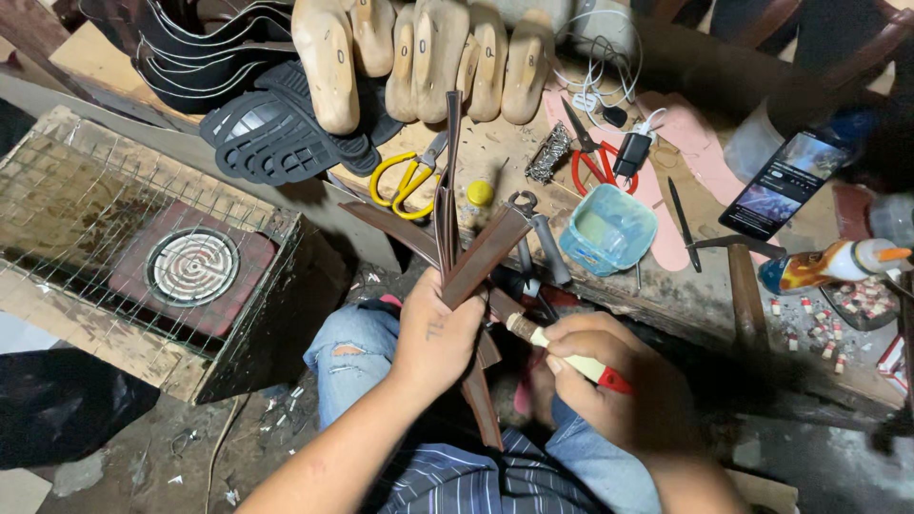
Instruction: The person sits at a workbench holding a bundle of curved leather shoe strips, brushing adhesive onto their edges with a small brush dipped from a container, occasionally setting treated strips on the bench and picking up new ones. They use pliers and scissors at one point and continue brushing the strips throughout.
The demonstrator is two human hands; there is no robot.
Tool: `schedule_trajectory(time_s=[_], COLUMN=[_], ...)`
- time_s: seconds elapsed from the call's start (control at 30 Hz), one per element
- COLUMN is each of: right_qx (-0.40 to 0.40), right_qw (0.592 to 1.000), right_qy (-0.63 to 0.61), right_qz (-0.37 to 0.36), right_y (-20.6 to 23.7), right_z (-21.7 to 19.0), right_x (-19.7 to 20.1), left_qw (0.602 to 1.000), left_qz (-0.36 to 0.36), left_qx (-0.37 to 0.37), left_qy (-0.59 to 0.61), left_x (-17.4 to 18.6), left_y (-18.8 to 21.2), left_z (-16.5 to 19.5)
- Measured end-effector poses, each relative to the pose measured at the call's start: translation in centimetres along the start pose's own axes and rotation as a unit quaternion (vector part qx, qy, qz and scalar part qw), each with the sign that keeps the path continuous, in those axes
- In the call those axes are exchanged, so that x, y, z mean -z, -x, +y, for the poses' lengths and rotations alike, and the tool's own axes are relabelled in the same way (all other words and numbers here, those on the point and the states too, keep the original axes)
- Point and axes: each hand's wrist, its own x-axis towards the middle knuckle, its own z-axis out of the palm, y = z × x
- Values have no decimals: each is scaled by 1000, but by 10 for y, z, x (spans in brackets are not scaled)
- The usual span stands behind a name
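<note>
brown leather strips (476, 252) fanned upright in a bunch, small cream-handled brush (557, 350) lying tilted beside them

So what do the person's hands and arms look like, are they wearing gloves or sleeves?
No gloves and no sleeves in view: both forearms are bare. The left hand has a small dark mark on its back. The right hand is bare too, without rings or a watch showing.
</note>
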Motion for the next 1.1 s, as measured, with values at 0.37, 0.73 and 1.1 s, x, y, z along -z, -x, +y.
schedule_trajectory(time_s=[0.37, 0.73, 1.1], right_qx=[38, 72, 39], right_qw=[992, 997, 999], right_qy=[-113, -28, -18], right_qz=[46, -5, 16], right_y=[4, 8, 11], right_z=[23, 10, 12], right_x=[-1, -2, -4], left_qw=[999, 999, 1000], left_qz=[1, 10, -8], left_qx=[32, 16, 1], left_qy=[-37, -38, 8], left_x=[4, 4, 3], left_y=[-3, -2, -6], left_z=[11, 12, 13])
